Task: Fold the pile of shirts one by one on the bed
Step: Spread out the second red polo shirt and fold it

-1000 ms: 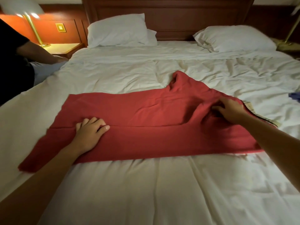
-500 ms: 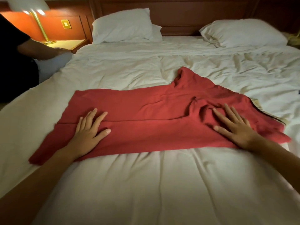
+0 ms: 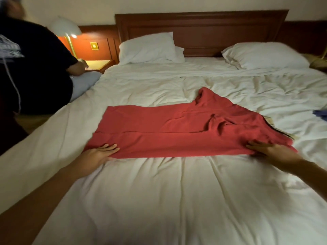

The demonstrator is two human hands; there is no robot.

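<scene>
— Head view: where do we place the red shirt (image 3: 177,131)?

— We record it spread crosswise on the middle of the bed (image 3: 177,200). One long fold line runs along its length, creases are bunched toward its right end, and a sleeve points toward the headboard (image 3: 201,27).

— State of the left hand (image 3: 99,154)?

— Grip released. The fingers lie straight and flat on the shirt's near left corner. We cannot tell whether the thumb sits under the hem.

— And the right hand (image 3: 272,152)?

— Likewise released, with its fingers stretched out on the near right corner, pointing left along the edge. Nothing is clenched in it that we can see.

— Anything beneath or beside the shirt?

— A checked garment (image 3: 281,133) shows from under its right end, touching it. A blue cloth (image 3: 321,114) lies apart at the bed's right edge and is cut off by the frame.

— Surroundings?

— Two white pillows (image 3: 148,48) sit against the headboard, and a lit lamp (image 3: 66,28) stands at far left. A second person (image 3: 35,68) in a dark top is at the bed's left side, well apart from the shirt.
</scene>
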